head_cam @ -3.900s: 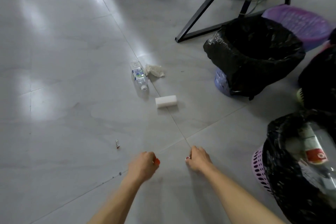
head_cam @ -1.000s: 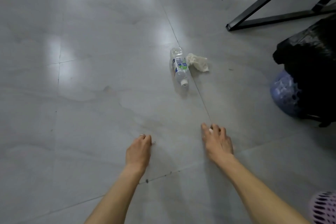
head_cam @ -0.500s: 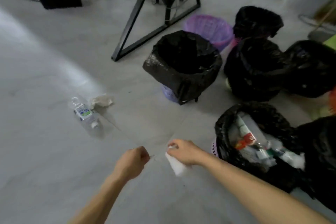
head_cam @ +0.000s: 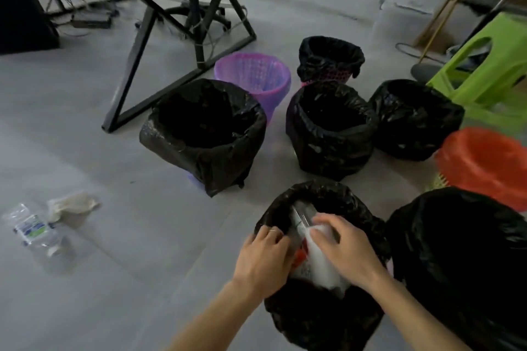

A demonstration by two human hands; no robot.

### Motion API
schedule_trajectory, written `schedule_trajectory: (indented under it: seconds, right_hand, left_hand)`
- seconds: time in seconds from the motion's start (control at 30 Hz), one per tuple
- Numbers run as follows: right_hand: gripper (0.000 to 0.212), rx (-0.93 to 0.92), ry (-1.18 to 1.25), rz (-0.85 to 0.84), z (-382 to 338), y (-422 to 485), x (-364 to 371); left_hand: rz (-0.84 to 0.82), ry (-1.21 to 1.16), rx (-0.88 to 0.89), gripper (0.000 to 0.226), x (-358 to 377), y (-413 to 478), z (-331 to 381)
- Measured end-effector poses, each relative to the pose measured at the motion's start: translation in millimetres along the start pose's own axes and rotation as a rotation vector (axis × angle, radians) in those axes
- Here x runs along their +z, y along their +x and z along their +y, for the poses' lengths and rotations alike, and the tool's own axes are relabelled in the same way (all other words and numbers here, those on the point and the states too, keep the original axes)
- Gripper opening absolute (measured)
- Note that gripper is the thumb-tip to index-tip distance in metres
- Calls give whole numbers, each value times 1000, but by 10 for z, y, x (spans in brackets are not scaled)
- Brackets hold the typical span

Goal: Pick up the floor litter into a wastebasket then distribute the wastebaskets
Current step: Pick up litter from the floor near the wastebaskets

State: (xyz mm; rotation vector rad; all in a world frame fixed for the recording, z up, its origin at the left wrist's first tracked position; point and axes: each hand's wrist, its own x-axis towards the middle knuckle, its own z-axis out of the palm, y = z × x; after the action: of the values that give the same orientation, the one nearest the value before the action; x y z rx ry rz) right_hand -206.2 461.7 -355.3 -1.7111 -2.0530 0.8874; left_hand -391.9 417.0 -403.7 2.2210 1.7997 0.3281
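Head view. Motion blur softens the whole scene, and the contents of the nearest wastebasket (head_cam: 319,319), lined with a black bag, are hard to identify: pale and red litter (head_cam: 313,262) lies under both hands. The left hand (head_cam: 263,261), fingers curled, rests at the bag's rim; whether it grips anything cannot be told. The right hand (head_cam: 346,251) presses on the pale litter, its grip unclear. On the floor (head_cam: 114,236) at left lie a clear plastic bottle (head_cam: 31,229) and, touching it, a crumpled tissue (head_cam: 71,204). Beyond stand further bag-lined baskets, an unlined purple basket (head_cam: 253,77) and an orange basket (head_cam: 484,162), cut off at right.
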Motion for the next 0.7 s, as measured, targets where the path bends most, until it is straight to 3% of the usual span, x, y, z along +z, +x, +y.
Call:
schedule_trajectory:
  seconds: [0.2,0.33,0.5,0.7]
  right_hand:
    - [30,-156,-199,-116,586,45,155]
    - [26,-225,-185,-27,479,114,125]
    - [25,-385,-142,71,-74,375,313]
    - [25,-538,-107,-63,-1202,699,1226]
  left_hand:
    - [129,70,-5,25,341,-47,10]
    - [94,118,-1,23,97,-21,42]
    - [53,200,-56,19,-448,-88,-448]
    - [-66,222,-432,27,-1033,-726,-1818]
